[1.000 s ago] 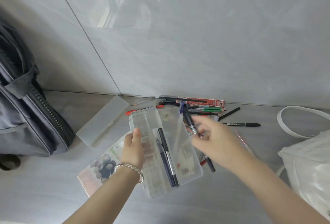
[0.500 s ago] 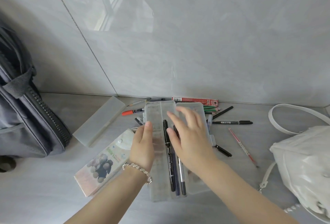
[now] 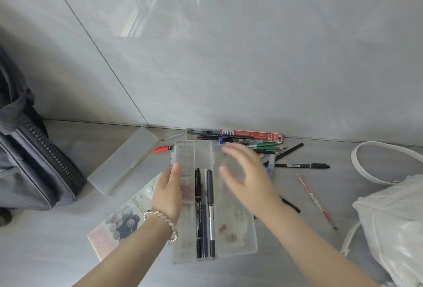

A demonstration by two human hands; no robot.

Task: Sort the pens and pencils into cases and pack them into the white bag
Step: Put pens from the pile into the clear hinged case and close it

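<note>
1. Backpack (image 3: 34, 160), dark grey, sits at the far left, and the frosted case (image 3: 123, 160) lies shut near it on the counter (image 3: 57, 252). Neither has budged in the last second.
2. Left hand (image 3: 168, 193) next: it grips the left edge of the open clear case (image 3: 233, 213), thumb laid on top, fingers hidden beneath. A second ago it held that case at an angle; now the case lies squared up, partly over a printed packet (image 3: 119, 222).
3. Pens in the case: two a second ago, three now! A black pen (image 3: 198, 206), a blue pen (image 3: 204, 229) and a grey-capped pen (image 3: 210, 206) lie side by side in the middle channel. That is one more piece sorted.
4. Right hand (image 3: 247, 179): it carried a dark pen a second ago and was down in the case half a second ago. Now it is up and blurred, fingers spread and holding nothing, over the case's right half. By its drift toward the back, it looks to be going for another.
5. Loose pile (image 3: 263, 147) of pens and pencils waits against the wall just beyond that hand, a red box (image 3: 251, 134) behind it. A black marker (image 3: 302, 166) and a red pen (image 3: 315, 199) lie apart, further right. Plenty remains to sort.
6. White bag (image 3: 393, 218) slumps at the far right, well apart from both cases. Nothing is packed yet, so that step looks some way off.
</note>
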